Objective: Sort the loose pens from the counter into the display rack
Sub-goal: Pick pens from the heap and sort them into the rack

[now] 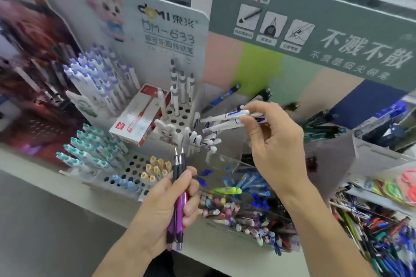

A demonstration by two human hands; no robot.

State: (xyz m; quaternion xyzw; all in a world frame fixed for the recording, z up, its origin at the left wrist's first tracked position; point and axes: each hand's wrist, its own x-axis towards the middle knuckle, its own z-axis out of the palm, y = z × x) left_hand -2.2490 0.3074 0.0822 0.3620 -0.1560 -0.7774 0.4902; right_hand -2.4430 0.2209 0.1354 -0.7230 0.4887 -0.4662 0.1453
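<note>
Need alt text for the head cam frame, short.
Over a pen display rack, the right hand holds white pens with blue print, and the left hand grips purple pens tips up. Clear bins of mixed pens sit below.

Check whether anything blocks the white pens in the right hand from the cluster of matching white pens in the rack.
Nothing visible does. The right hand holds the white pens just above and right of the matching white pens, with open space between them.

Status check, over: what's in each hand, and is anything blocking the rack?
Left hand gripping purple pens, tips up. Right hand holding white pens above matching cluster. Nothing blocking.
</note>
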